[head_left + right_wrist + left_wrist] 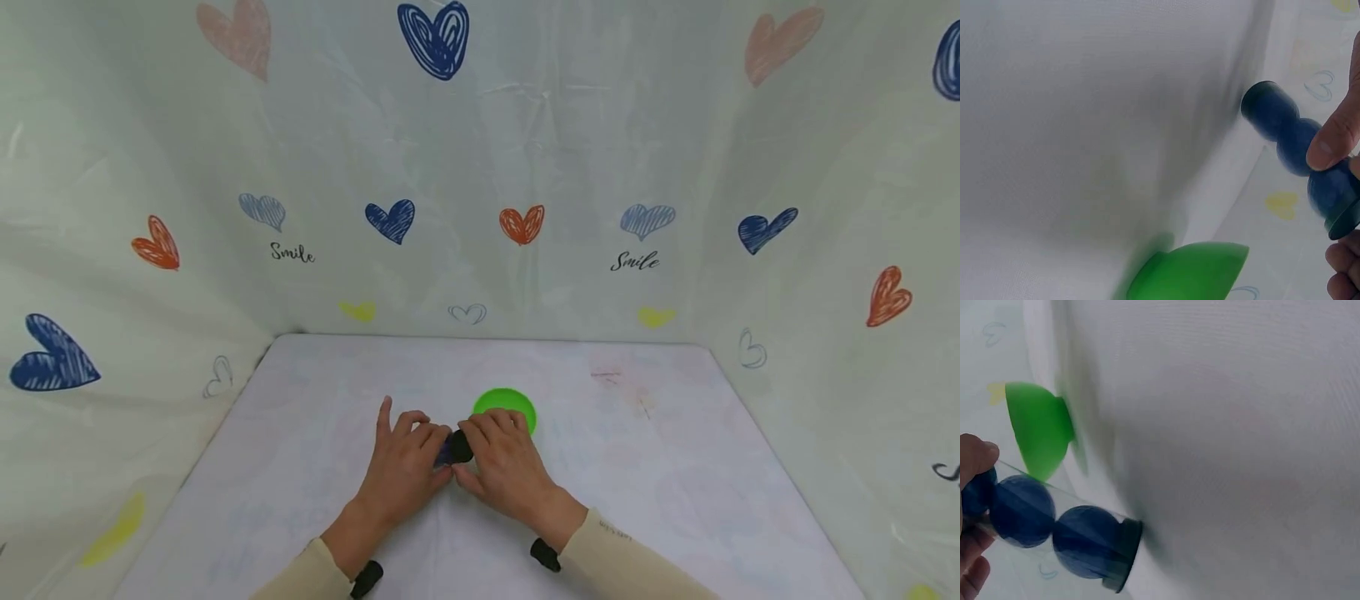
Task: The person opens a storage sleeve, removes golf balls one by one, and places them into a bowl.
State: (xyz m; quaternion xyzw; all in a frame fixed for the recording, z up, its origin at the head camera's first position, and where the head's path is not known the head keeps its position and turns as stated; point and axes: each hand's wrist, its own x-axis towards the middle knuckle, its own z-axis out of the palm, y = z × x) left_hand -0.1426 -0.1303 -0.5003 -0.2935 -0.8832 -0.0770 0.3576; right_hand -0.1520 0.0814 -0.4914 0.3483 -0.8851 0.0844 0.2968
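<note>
A clear tube (1054,519) with dark blue balls inside has a dark cap on each end. It is held slanted, its lower cap (1124,555) near the tabletop. My left hand (405,467) grips the tube around its middle. At the other end, my right hand (510,467) has its fingers and thumb around the upper cap (461,447). Seen from the right wrist, a thumb (1332,144) presses on the balls' tube and the right fingers (1342,259) curl by the upper cap. Just beyond my right hand stands a green bowl (502,400).
Under both hands lies a white table (337,375), with faint red marks at its far right. A whitish curtain (570,125) printed with hearts and "Smile" encloses the back and sides. Black wrist straps (546,555) show below the sleeves.
</note>
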